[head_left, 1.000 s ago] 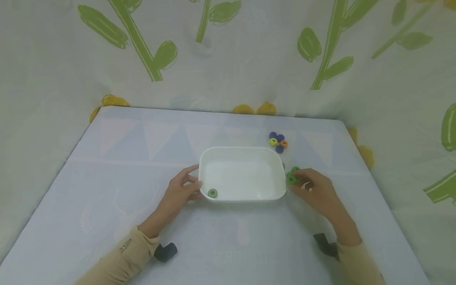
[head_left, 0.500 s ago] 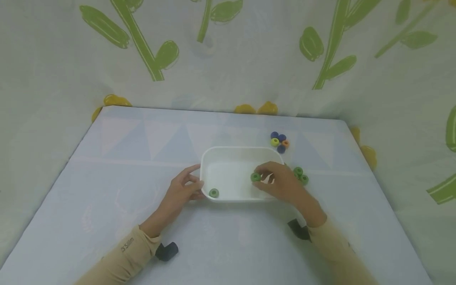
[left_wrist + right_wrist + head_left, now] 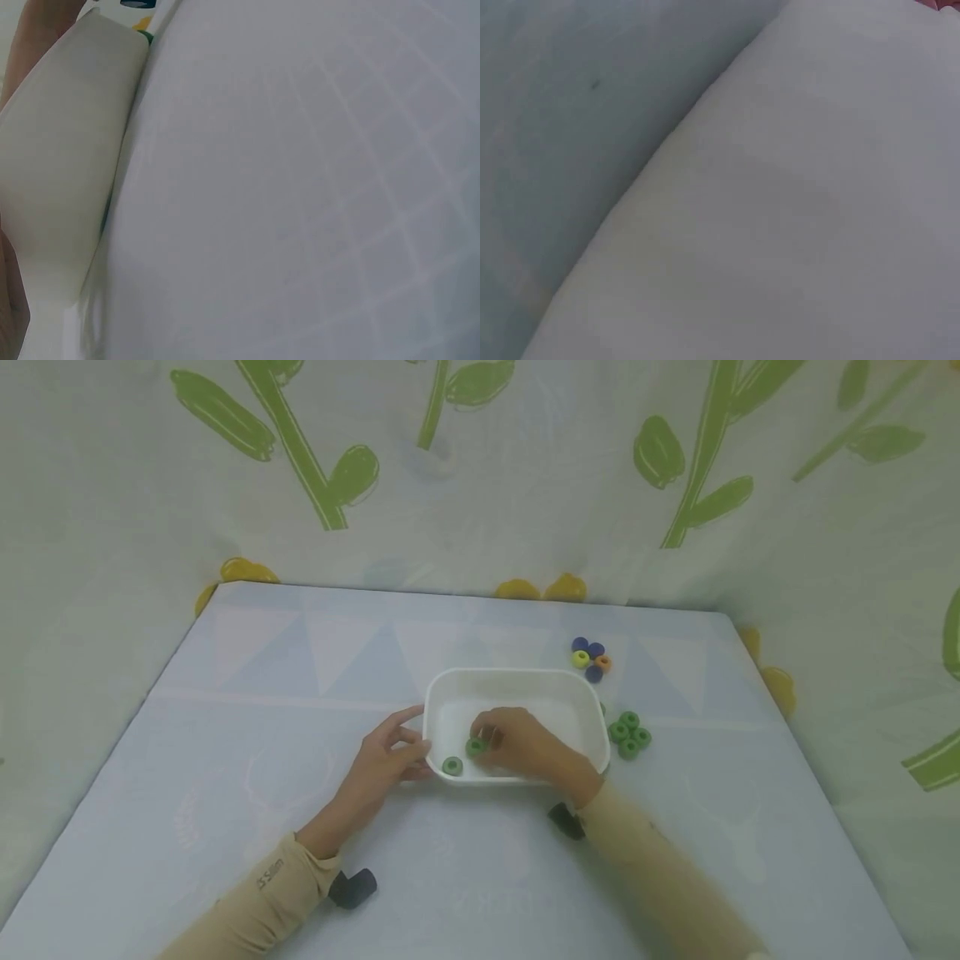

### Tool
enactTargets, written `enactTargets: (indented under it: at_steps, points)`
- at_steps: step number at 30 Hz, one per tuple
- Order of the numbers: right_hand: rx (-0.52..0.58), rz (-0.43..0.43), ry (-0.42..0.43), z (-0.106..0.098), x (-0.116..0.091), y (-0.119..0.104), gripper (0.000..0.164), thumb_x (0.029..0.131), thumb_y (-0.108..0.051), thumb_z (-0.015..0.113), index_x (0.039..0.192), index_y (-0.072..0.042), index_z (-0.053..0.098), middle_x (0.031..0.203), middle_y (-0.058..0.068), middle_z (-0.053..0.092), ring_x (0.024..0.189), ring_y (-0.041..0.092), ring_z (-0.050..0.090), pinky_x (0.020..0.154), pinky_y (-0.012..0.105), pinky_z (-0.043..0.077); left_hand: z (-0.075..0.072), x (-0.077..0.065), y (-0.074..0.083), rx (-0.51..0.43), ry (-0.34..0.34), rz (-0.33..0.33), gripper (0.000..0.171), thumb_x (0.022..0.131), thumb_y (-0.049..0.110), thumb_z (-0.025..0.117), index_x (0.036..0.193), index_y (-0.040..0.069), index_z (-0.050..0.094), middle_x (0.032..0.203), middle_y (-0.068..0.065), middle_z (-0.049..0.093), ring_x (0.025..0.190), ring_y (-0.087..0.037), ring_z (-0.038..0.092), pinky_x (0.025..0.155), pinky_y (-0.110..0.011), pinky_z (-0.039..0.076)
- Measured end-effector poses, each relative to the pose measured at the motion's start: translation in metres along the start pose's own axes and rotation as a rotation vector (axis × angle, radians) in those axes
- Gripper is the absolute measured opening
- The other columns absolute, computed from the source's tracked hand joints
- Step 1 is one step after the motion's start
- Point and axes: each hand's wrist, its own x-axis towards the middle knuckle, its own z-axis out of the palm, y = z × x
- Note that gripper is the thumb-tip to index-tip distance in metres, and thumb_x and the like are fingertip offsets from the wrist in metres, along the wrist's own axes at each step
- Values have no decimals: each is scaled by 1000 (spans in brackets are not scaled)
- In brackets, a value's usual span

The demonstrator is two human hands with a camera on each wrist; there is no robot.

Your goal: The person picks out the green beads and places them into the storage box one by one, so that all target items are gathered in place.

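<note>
A white rectangular tray (image 3: 577, 718) sits mid-table in the head view. My left hand (image 3: 390, 752) grips its left end, thumb at the rim and fingers along the outside. Inside the tray, my right hand (image 3: 521, 745) pinches a green bead (image 3: 475, 747) between thumb and fingers, low over the floor. Another green bead (image 3: 452, 766) lies in the tray's near left corner. The left wrist view has the tray's outer wall (image 3: 67, 150) and part of my left hand (image 3: 11, 300). In the right wrist view a pale wall (image 3: 765, 210) fills most of the frame.
Just right of the tray lies a cluster of several green beads (image 3: 628, 735), with more green partly hidden at the tray's edge. Behind its far right corner sit blue beads (image 3: 595, 674), a yellow bead (image 3: 581, 659) and an orange bead (image 3: 603, 663).
My right hand has moved left from the green cluster into the tray, carrying a green bead towards the one in the corner. My left hand has kept its grip on the tray.
</note>
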Motion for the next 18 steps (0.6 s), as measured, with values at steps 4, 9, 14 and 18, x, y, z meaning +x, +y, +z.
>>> enactTargets:
  at_steps: [4,9,14,18]
  points:
    - [17,-38,8,4,6,-6,27,86,-14,77,112,-18,71,101,-3,73,93,13,63,91,32,57,0,0,0,4,2,-4,59,96,12,61,152,18,41,106,-9,58,88,-16,71,85,-34,65]
    - [27,-61,3,8,9,-11,27,88,-12,75,114,-15,71,100,0,73,89,13,64,86,32,58,1,0,2,31,8,-6,59,96,13,61,152,19,42,107,-10,58,88,-15,71,86,-34,65]
    - [18,-50,-4,10,10,-17,28,89,-11,73,117,-14,70,104,2,74,94,16,68,90,34,59,1,0,3,47,18,-11,59,96,14,61,152,19,42,108,-11,59,85,-15,71,85,-33,65]
    - [14,-41,-17,11,11,-21,28,89,-10,72,117,-13,70,106,3,75,98,18,68,92,35,59,1,1,3,42,19,-16,59,96,13,61,152,18,42,108,-11,59,85,-14,71,85,-33,65]
